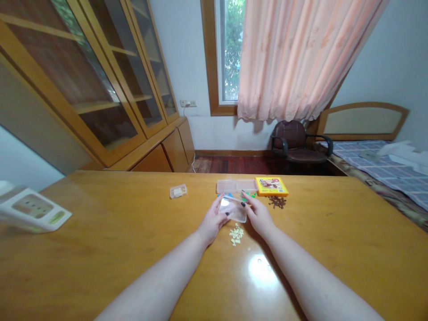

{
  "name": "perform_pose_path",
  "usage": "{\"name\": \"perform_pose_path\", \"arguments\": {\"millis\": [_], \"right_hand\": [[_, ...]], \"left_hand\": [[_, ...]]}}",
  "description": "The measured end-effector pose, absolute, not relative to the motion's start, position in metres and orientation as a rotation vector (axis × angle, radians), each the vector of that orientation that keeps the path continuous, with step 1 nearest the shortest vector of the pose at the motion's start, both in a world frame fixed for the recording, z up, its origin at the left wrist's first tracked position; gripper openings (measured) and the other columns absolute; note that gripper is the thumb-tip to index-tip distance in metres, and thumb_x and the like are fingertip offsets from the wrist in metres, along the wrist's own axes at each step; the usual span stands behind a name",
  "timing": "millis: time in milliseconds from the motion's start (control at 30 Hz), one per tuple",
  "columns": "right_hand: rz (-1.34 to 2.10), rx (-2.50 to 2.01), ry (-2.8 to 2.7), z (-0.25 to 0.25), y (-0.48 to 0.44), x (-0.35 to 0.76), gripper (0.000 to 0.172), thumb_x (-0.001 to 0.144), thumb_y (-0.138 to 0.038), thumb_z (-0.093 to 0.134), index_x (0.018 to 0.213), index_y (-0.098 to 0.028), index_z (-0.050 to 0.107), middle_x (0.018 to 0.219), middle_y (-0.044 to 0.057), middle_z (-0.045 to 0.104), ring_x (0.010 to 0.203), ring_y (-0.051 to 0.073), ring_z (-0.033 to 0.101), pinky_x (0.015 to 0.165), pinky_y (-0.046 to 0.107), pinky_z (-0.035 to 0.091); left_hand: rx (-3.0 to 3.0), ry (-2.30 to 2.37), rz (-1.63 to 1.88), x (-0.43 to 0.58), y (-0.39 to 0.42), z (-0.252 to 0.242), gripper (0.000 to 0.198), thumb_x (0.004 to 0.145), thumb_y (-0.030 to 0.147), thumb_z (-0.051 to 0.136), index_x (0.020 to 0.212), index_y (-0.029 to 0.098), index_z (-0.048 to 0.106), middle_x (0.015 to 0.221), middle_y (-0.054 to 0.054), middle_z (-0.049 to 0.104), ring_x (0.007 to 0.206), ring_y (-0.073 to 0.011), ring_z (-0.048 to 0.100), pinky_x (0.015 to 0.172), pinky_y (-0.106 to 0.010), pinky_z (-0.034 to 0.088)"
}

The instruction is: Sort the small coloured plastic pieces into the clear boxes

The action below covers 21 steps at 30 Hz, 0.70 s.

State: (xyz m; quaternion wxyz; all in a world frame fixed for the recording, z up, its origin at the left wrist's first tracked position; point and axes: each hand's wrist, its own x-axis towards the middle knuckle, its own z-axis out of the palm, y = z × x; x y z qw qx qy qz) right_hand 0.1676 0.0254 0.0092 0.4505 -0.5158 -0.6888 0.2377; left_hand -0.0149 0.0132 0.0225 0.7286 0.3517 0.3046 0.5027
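A clear plastic container (234,211) is gripped at opposite ends by the fingers of the left hand (213,220) and right hand (260,216), presumably to be kept steady over the bench (133,223); pale pieces (236,233) are spread on its near side.

Location: a room in a home, bedroom type. Indicators: bed (397,176) with wooden-framed headboard (363,122), right edge of frame; pink window curtain (301,58), upper right; glass-fronted cabinet (142,127), upper left; armchair (290,136), right of centre; wooden table (117,223), lower half.
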Motion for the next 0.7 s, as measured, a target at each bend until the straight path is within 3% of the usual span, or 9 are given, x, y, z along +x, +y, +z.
{"name": "perform_pose_path", "arguments": {"millis": [167, 333, 500, 700], "right_hand": [[0.576, -1.251, -1.751, 0.011, 0.023, 0.165, 0.051, 0.083, -0.021, 0.05, 0.133, -0.02, 0.045, 0.123, 0.012, 0.058, 0.097, 0.02, 0.061, 0.087, 0.039, 0.051], [0.554, -1.218, -1.859, 0.009, 0.023, 0.164, 0.05, 0.081, -0.026, 0.057, 0.13, -0.022, 0.049, 0.131, 0.011, 0.052, 0.121, 0.024, 0.047, 0.104, 0.046, 0.036], [0.571, -1.224, -1.895, 0.007, 0.025, 0.164, 0.049, 0.08, -0.027, 0.057, 0.129, -0.022, 0.05, 0.13, 0.011, 0.053, 0.121, 0.024, 0.047, 0.104, 0.046, 0.036], [0.546, -1.284, -1.958, 0.008, 0.024, 0.163, 0.048, 0.078, -0.029, 0.06, 0.124, -0.018, 0.054, 0.122, 0.012, 0.059, 0.112, 0.024, 0.053, 0.098, 0.044, 0.041]], "left_hand": [[0.789, 0.825, 1.183, -0.016, 0.02, 0.021, 0.065, 0.068, 0.012, 0.063, 0.128, 0.027, 0.043, 0.131, -0.005, 0.052, 0.117, -0.0226, 0.051, 0.095, -0.034, 0.046], [0.79, 0.924, 1.207, -0.019, 0.026, 0.014, 0.058, 0.073, 0.018, 0.065, 0.126, 0.027, 0.045, 0.144, -0.006, 0.037, 0.121, -0.0223, 0.049, 0.099, -0.035, 0.042], [0.952, 1.03, 1.174, -0.019, 0.03, 0.002, 0.07, 0.07, 0.015, 0.067, 0.133, 0.022, 0.039, 0.149, -0.012, 0.026, 0.126, -0.0257, 0.043, 0.104, -0.038, 0.037], [1.195, 1.192, 1.188, -0.02, 0.037, -0.019, 0.079, 0.071, 0.017, 0.065, 0.14, 0.02, 0.027, 0.147, -0.016, 0.025, 0.126, -0.0275, 0.043, 0.101, -0.039, 0.041]]}}
